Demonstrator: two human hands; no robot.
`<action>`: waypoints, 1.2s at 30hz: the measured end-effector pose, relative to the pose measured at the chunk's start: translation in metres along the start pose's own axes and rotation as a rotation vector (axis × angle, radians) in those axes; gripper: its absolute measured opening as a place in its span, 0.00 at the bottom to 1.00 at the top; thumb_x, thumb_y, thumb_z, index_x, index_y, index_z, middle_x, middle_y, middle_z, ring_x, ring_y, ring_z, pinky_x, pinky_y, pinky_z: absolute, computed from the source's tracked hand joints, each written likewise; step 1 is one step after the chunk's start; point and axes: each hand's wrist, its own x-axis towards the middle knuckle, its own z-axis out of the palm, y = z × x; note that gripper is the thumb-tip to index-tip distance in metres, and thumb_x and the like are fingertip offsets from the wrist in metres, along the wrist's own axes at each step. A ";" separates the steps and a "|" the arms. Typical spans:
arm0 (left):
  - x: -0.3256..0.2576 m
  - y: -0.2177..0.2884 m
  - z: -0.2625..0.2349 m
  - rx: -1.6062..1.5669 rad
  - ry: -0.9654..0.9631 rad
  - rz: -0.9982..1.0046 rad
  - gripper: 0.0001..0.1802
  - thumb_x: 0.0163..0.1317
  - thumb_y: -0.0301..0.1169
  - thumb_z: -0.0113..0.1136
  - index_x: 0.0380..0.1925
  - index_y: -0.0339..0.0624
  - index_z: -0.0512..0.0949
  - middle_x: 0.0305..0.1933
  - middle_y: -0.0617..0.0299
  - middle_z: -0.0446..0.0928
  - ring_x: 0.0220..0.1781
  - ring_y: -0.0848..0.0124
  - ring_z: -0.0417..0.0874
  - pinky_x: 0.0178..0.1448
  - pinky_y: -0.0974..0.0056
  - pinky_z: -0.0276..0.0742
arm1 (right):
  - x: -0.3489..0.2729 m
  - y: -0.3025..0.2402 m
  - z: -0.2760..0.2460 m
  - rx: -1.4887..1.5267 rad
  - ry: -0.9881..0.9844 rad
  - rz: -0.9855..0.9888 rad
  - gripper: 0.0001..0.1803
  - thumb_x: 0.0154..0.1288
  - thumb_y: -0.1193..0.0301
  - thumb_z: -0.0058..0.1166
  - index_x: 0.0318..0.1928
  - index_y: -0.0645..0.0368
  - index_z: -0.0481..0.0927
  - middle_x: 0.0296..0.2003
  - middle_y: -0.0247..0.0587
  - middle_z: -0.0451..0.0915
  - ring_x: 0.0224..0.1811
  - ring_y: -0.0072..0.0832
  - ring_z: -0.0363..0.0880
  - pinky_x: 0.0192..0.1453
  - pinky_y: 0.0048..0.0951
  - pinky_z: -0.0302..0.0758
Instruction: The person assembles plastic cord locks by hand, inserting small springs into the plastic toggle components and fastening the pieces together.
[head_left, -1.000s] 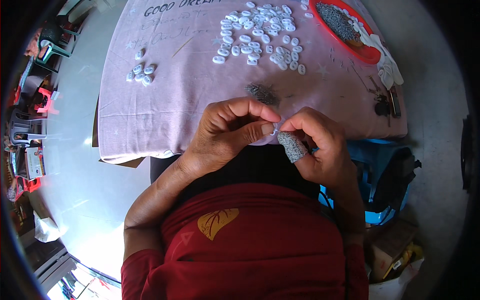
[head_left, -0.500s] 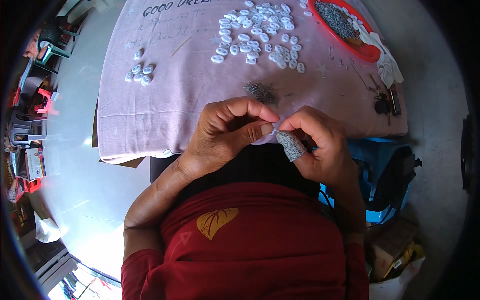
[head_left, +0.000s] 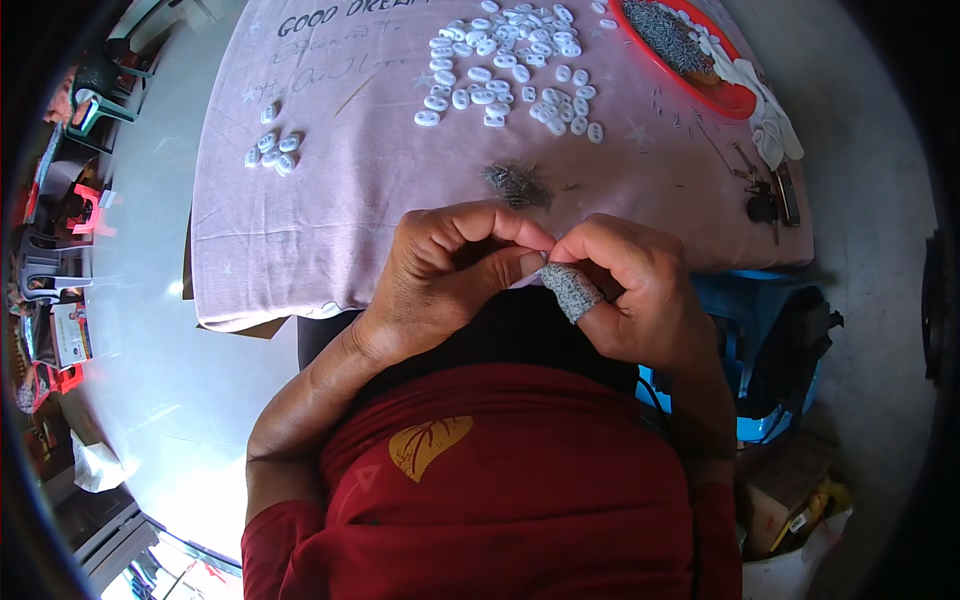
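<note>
My left hand (head_left: 440, 270) and my right hand (head_left: 635, 285) meet at the table's near edge, fingertips almost touching. Each has its thumb and index finger pinched together; whatever small thing they hold between them is hidden by the fingers. A grey speckled cover (head_left: 572, 292) wraps my right thumb. Just beyond the fingertips lies a small heap of thin metal pieces (head_left: 515, 186). Farther off, many white oval plastic pieces, each with two dark marks or holes (head_left: 483, 97), are spread on the cloth. A smaller cluster of the same white pieces (head_left: 268, 150) sits to the left.
A pink printed cloth (head_left: 330, 220) covers the table. At the far right stands a red tray (head_left: 738, 103) of small metal parts, with a white glove (head_left: 770, 135) beside it. Keys (head_left: 765, 208) and a thin stick (head_left: 355, 95) also lie there. A blue stool (head_left: 745, 300) is right of my legs.
The fingertips have drawn closer together, my right hand shifting slightly left. A whitish bit seen between them earlier is now mostly covered. The whole view has shifted a little.
</note>
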 end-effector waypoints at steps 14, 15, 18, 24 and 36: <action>0.004 -0.011 -0.007 -0.279 0.034 -0.187 0.08 0.64 0.28 0.65 0.42 0.41 0.81 0.32 0.71 0.79 0.27 0.87 0.71 0.27 0.80 0.62 | -0.002 0.005 0.000 0.042 0.063 0.035 0.13 0.51 0.85 0.60 0.40 0.64 0.80 0.31 0.40 0.79 0.29 0.27 0.80 0.30 0.24 0.74; 0.003 -0.012 -0.009 -0.302 0.038 -0.201 0.09 0.63 0.29 0.65 0.43 0.41 0.82 0.32 0.71 0.79 0.28 0.86 0.72 0.29 0.80 0.65 | -0.003 0.005 0.000 0.053 0.068 0.035 0.14 0.51 0.85 0.60 0.40 0.63 0.80 0.31 0.40 0.79 0.29 0.28 0.80 0.30 0.24 0.74; 0.003 -0.013 -0.010 -0.330 0.043 -0.213 0.11 0.63 0.30 0.66 0.44 0.41 0.82 0.31 0.71 0.80 0.28 0.86 0.73 0.30 0.80 0.67 | -0.004 0.006 -0.002 0.064 0.055 0.031 0.14 0.51 0.85 0.60 0.40 0.63 0.80 0.31 0.40 0.79 0.30 0.28 0.81 0.31 0.26 0.75; 0.003 -0.011 -0.007 -0.288 0.048 -0.229 0.09 0.63 0.29 0.65 0.42 0.40 0.81 0.30 0.70 0.79 0.27 0.86 0.72 0.28 0.79 0.63 | -0.004 0.008 0.002 0.044 0.037 0.043 0.12 0.51 0.84 0.60 0.38 0.62 0.79 0.29 0.40 0.77 0.28 0.29 0.79 0.31 0.26 0.75; -0.001 -0.022 -0.006 -0.334 0.032 -0.236 0.09 0.64 0.27 0.64 0.44 0.39 0.82 0.32 0.68 0.82 0.31 0.85 0.77 0.34 0.79 0.71 | -0.007 0.013 0.015 0.046 0.067 -0.016 0.11 0.50 0.85 0.56 0.37 0.63 0.78 0.27 0.42 0.76 0.25 0.32 0.76 0.26 0.28 0.71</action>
